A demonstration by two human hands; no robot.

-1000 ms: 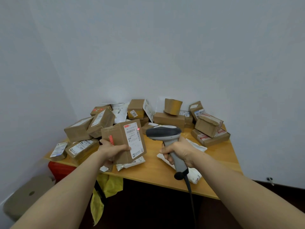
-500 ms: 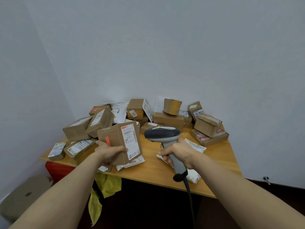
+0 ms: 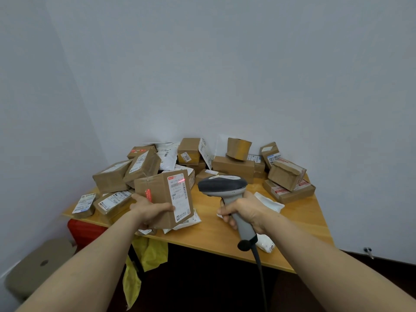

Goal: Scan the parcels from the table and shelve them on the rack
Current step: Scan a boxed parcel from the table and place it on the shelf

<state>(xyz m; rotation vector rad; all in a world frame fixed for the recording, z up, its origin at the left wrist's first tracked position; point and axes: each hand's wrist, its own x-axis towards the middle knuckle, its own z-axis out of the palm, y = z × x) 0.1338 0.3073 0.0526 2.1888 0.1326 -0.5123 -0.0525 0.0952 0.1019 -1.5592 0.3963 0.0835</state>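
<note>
Head view: left grip (image 3: 149, 210) grasps labelled parcel (image 3: 164, 199) above counter (image 3: 225, 233); right grip (image 3: 243, 210) clenched on scanner (image 3: 222, 185), right of parcel.

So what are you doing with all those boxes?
Scanning parcels. The left hand holds up a brown box with its white label facing the scanner, which the right hand grips. A red light spot sits near the top of the label. Lots more boxes wait piled on the wooden table. No rack is in view.
</note>
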